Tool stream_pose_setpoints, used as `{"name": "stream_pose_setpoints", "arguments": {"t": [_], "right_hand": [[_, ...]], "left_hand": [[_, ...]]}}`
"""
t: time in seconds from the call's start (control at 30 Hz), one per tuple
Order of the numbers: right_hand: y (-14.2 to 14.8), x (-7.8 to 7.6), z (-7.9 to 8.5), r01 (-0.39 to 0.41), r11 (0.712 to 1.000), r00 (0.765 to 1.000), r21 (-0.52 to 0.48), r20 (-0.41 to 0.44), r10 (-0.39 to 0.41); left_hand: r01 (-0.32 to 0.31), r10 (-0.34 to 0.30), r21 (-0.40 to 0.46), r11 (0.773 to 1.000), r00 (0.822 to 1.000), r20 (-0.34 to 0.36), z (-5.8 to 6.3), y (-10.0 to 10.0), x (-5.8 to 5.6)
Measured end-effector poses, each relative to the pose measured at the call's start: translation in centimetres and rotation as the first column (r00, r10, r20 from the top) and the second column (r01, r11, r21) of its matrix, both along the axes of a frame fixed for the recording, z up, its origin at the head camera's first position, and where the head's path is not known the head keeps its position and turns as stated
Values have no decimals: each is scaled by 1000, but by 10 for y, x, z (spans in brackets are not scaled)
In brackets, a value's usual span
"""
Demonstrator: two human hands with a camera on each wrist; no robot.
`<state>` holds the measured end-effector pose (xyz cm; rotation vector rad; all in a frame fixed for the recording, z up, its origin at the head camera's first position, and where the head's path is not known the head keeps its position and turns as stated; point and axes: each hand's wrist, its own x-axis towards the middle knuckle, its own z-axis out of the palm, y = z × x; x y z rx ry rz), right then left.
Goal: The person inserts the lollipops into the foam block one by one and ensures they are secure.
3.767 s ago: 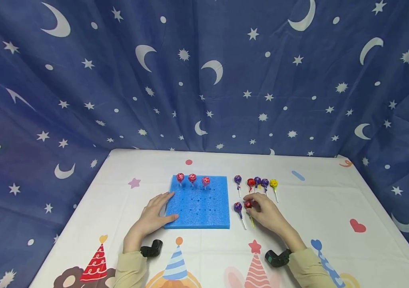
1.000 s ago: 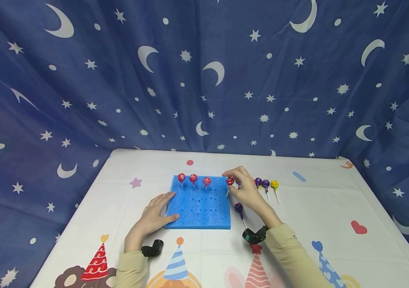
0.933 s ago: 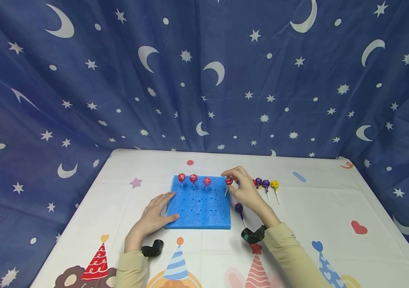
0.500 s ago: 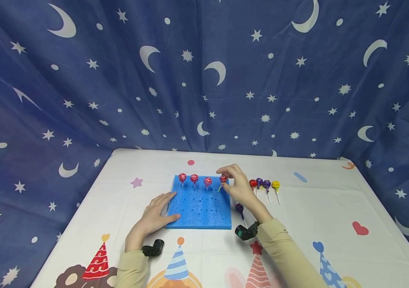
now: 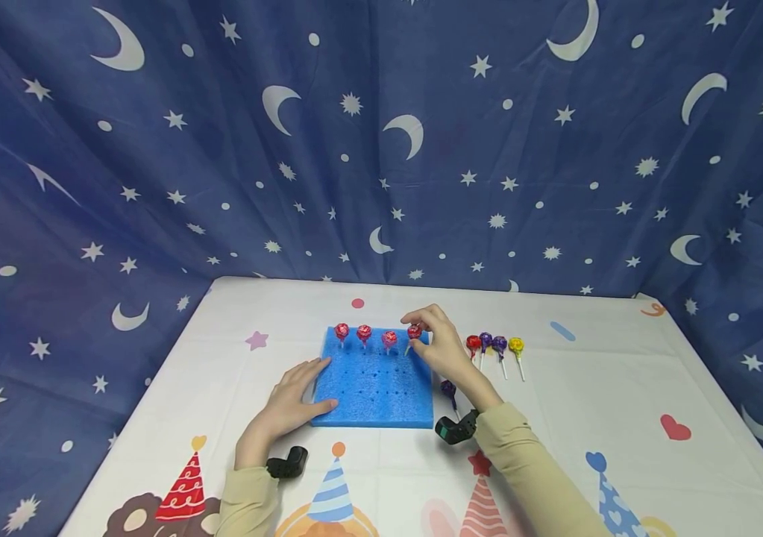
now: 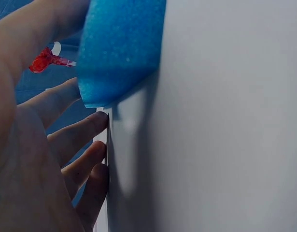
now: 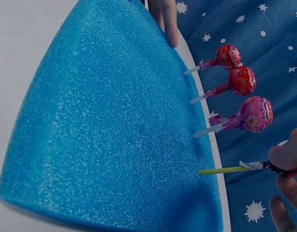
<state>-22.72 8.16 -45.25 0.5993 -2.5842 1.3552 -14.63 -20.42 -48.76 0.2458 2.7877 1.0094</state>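
Note:
My right hand (image 5: 443, 349) pinches a dark red lollipop (image 5: 414, 332) by its wrapped head over the far right corner of a blue foam board (image 5: 374, 406). In the right wrist view the tip of its yellow stick (image 7: 225, 170) is right at the foam surface. Three lollipops stand upright in a row along the board's far edge: a red one (image 5: 342, 330), another red one (image 5: 364, 333) and a pink one (image 5: 390, 339). My left hand (image 5: 290, 399) rests at the board's left edge, fingers spread, thumb on the near left part. Rows of small holes dot the foam.
Right of the board lie a red lollipop (image 5: 473, 343), two purple ones, one of them a purple lollipop (image 5: 500, 344), and a yellow lollipop (image 5: 517, 346). Another purple lollipop (image 5: 448, 388) lies by the board's right edge, partly under my right wrist. A starry blue curtain (image 5: 381, 149) hangs behind the table.
My right hand picked up the dark red lollipop from the table right of the board and carried it left and away from me to the board's far right corner. The left hand stayed put.

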Motion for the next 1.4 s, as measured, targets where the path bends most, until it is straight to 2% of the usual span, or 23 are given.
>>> {"name": "stream_pose_setpoints", "arguments": {"t": [0.27,0.5,0.73,1.13,1.4], "right_hand": [[-2,0,-3,-1,1000,999,-4,32,1],[-4,2,-6,1,1000,1000,-1,5,-1],[-6,3,-6,-5,1000,1000,-17,18,5],[-6,4,-11,-7,1000,1000,3,-5,7],[-3,6,-10,-25,1000,1000,1,-17,25]], "left_hand": [[-4,4,0,1000,1000,8,-1,0,0],[-1,1,2,1000,1000,-4,-3,0,0],[0,0,2,1000,1000,-1,-4,0,-1],[-3,3,1,1000,1000,-13,-1,1,0],[-10,10,3,1000,1000,3,-1,1,0]]}}
